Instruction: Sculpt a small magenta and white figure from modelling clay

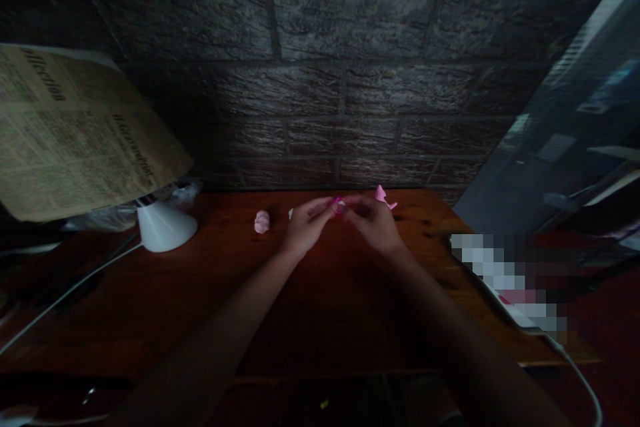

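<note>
My left hand (304,225) and my right hand (376,221) meet above the back part of the wooden table, fingertips close together. Between them is a small magenta-and-white piece (339,205), pinched by the fingers of both hands. Its exact kind is too small and dim to tell. Left of my left hand lies a pale pink lump (261,222) with a bumpy outline. A bit of something white (291,213) shows just beside that hand, mostly hidden. Behind my right hand is a pink pointed piece (381,195), its lower part partly covered by the hand.
A lamp with a newsprint-patterned shade (85,133) and white base (167,227) stands at the left, its cable crossing the table (200,307). A dark brick wall (310,93) rises behind. A flat white-edged object (520,317), partly pixelated, lies at the right edge.
</note>
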Demonstrator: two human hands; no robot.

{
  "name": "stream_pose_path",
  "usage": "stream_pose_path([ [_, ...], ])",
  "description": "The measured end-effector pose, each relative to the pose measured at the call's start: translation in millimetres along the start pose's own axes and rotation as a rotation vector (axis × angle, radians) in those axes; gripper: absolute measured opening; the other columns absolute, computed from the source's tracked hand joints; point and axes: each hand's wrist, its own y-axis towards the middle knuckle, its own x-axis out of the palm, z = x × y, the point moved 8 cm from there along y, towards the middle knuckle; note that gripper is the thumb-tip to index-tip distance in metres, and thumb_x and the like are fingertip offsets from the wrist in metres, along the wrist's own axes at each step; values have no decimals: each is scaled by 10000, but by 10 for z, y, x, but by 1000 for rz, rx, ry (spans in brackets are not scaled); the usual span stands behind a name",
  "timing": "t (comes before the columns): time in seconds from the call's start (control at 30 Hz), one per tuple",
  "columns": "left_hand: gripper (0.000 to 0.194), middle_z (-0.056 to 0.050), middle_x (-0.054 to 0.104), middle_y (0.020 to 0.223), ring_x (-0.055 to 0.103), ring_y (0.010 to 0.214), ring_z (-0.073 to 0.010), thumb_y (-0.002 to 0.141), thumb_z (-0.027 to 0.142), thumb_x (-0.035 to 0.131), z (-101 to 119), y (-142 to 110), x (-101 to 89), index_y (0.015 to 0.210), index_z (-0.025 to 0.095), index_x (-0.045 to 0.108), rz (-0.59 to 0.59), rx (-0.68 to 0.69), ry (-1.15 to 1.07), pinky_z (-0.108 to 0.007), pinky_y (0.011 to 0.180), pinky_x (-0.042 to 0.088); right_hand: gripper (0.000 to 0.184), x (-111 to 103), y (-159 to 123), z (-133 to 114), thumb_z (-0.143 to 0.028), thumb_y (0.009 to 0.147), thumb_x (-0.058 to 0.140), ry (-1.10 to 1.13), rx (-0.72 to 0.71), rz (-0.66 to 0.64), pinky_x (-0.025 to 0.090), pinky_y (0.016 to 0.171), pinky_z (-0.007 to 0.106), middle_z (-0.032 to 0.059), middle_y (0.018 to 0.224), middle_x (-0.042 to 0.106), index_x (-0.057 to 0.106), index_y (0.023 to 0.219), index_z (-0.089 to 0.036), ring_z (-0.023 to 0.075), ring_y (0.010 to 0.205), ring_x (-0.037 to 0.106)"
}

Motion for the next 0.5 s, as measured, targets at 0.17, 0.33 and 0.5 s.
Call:
stream_pose_path([
  [0.17,382,-98,792,1063,734,1013,-244,716,428,830,-32,-1,-6,1001,178,787,12,-24,-17,-430,990,554,214,14,-21,-84,-350,834,697,-74,-56,-8,581,794,370,82,981,785,744,984,-204,210,854,729],
  [0.33,305,-85,794,1061,726,1034,-248,724,378,836,-23,-18,20,970,200,802,7,-37,-56,-434,999,549,139,-15,-63,-300,-236,813,693,-333,-187,34,558,699,341,65,901,765,748,939,-214,195,749,692],
  [0.5,256,-84,792,1048,725,1023,-238,736,318,828,3,-30,25,961,199,804,20,-42,-97,-420,1000,544,168,3,-75,-332,-225,831,673,-339,-195,40,556,720,349,59,927,759,740,984,-229,200,776,687],
])
